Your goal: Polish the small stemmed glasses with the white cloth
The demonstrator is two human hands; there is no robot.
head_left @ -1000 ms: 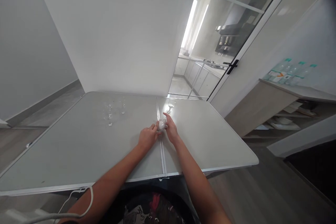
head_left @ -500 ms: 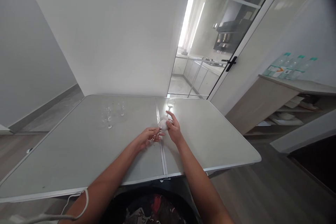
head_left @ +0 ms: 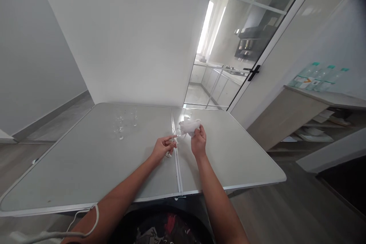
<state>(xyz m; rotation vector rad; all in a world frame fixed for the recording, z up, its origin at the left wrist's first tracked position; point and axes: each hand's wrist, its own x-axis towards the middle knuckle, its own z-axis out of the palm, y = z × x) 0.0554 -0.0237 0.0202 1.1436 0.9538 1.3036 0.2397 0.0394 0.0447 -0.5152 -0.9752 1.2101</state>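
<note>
My left hand (head_left: pixel 162 148) is closed round the stem of a clear wine glass (head_left: pixel 178 133), which tilts with its bowl up and to the right. The glass's base shows just below my fingers. In my right hand (head_left: pixel 199 143) is a white cloth (head_left: pixel 190 126), pinched between thumb and fingers and bunched at the bowl's mouth. Whether part of it is still inside the bowl I cannot tell. Behind the cloth stands a second wine glass (head_left: pixel 188 113), partly hidden.
Several clear glasses (head_left: pixel 118 125) stand on the left half of the grey folding table (head_left: pixel 85 167). A metal seam (head_left: pixel 177 171) divides the tabletop. A white cable (head_left: pixel 97 217) hangs by my left forearm. At the right, plastic bottles (head_left: pixel 323 78) top a shelf unit (head_left: pixel 291 110).
My right hand has drawn the white cloth up and to the right, out from the bowl where it was packed. My left hand stays on the glass.
</note>
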